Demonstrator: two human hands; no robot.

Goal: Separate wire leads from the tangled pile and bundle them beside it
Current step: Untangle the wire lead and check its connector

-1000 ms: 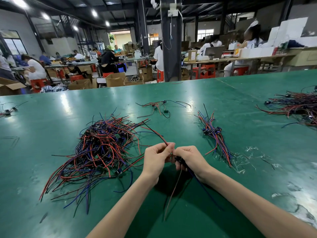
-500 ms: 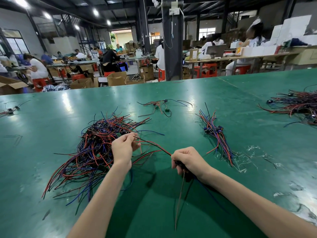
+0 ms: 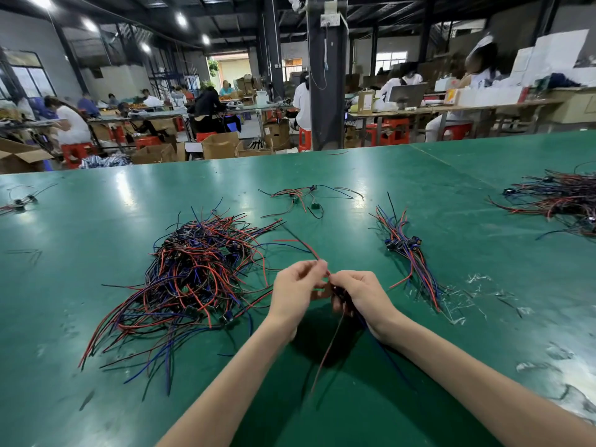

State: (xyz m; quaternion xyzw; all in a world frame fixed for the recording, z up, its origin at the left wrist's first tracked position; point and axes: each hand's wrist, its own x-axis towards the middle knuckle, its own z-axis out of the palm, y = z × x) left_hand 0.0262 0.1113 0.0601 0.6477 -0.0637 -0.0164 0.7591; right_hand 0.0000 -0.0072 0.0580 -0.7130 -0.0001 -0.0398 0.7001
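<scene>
The left hand (image 3: 298, 290) pinches a thin red wire lead (image 3: 308, 248) between thumb and fingertips, right against the right hand (image 3: 362, 293), whose fingers are curled round a small clutch of red and dark wire leads (image 3: 329, 350). From the pinch the red lead runs far and a little left, raised off the glossy green table top (image 3: 96, 221), towards the right fringe of the big tangled pile of red, blue and black wire leads (image 3: 193, 275). Whether its far tip is clear of the pile's strands I cannot tell. The clutch's tails trail the other way, towards the near edge, so everything held lies along a far-to-near line.

What matters for the next move, as I judge it, is where the sorted bundle of red, blue and black leads with black plugs (image 3: 406, 250) sits. It is to the right of both hands, well apart from the pile, and its own length also runs far to near with a slight rightward slant. The right hand is the nearer one, and the held leads lie about parallel to the bundle, so setting them down there should need a sideways carry to the right with little turning
</scene>
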